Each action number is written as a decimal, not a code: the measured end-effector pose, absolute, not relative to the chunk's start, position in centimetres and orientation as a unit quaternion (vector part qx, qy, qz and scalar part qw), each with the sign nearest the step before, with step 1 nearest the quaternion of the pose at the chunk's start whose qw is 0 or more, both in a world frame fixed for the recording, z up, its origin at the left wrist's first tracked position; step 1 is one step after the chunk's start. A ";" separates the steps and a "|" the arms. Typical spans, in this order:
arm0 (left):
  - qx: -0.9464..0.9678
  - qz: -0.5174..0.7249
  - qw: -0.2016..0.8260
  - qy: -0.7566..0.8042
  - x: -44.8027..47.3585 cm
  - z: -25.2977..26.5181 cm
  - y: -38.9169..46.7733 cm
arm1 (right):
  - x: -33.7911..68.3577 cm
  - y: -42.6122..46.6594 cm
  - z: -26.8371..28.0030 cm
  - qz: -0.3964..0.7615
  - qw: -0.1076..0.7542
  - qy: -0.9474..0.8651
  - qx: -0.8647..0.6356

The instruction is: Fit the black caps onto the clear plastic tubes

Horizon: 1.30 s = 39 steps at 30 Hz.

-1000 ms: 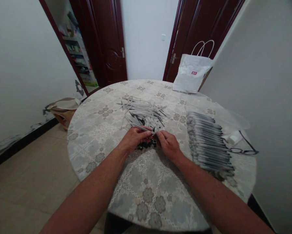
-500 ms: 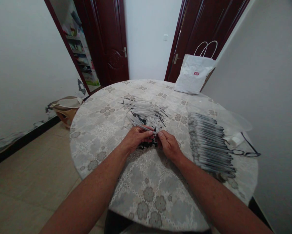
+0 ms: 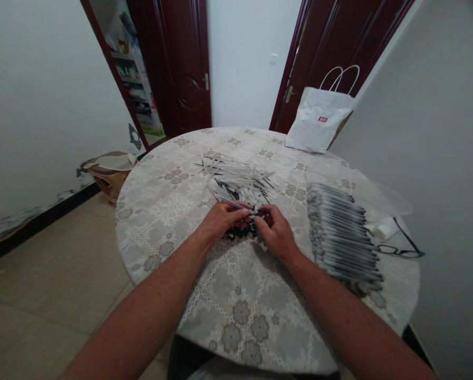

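Observation:
My left hand (image 3: 223, 219) is closed on a slim whitish pen (image 3: 233, 204) near the middle of the table; the pen points up and to the left. Close by its near end, the thumb and fingers of my right hand (image 3: 276, 233) are pinched together. Whatever they grip is too small to make out. Just beyond both hands lies a loose pile of thin white and dark pen parts (image 3: 236, 171). Small white pieces (image 3: 256, 196) sit at its near side, and small black pieces (image 3: 236, 233) lie under and beside my left hand.
A neat stack of grey-white pens (image 3: 341, 232) covers the right of the round table (image 3: 157, 211). Beside it are eyeglasses (image 3: 402, 250), a small white item (image 3: 383, 228) and clear plastic. A white paper bag (image 3: 319, 119) stands at the back right; a stool (image 3: 112, 171) is left.
My right hand has shifted slightly, its fingers now a little more raised around the pen's near end. My left hand keeps hold of the pen. The view has moved slightly.

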<state>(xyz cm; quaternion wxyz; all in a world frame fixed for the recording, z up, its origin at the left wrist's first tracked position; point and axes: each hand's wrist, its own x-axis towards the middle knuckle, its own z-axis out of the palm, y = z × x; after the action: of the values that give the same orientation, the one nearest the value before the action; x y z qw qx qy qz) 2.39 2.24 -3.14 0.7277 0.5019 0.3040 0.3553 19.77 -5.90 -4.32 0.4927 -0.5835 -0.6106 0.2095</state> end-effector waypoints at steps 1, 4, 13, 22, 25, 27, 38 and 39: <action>0.503 0.357 0.726 0.304 2.4 -3.1 2.3 | 19.8 -5.9 -4.3 0.196 0.493 -0.613 -0.585; 0.511 0.352 0.724 0.303 2.4 -3.1 2.3 | 19.8 -5.9 -4.3 0.186 0.471 -0.632 -0.587; 0.520 0.351 0.717 0.304 2.3 -3.0 2.2 | 19.7 -6.0 -4.2 0.191 0.486 -0.619 -0.586; 0.514 0.353 0.718 0.308 2.5 -3.0 2.2 | 19.8 -5.9 -4.5 0.227 0.499 -0.606 -0.576; 0.517 0.357 0.714 0.309 2.4 -2.8 2.1 | 19.7 -6.0 -4.3 0.201 0.484 -0.623 -0.581; 0.525 0.355 0.710 0.307 2.4 -2.9 2.2 | 19.7 -6.1 -4.0 0.196 0.466 -0.635 -0.584; 0.572 0.346 0.677 0.309 2.5 -3.0 2.1 | 19.8 -6.0 -4.5 0.263 0.465 -0.627 -0.567; 0.575 0.344 0.675 0.309 2.5 -3.0 2.0 | 19.8 -6.0 -4.5 0.265 0.468 -0.626 -0.565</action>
<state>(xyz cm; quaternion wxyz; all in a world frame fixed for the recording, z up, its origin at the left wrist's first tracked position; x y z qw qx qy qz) 2.45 2.02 -2.97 0.6746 0.5751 0.3091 0.3445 19.85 -5.95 -4.54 0.4676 -0.5653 -0.6257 0.2651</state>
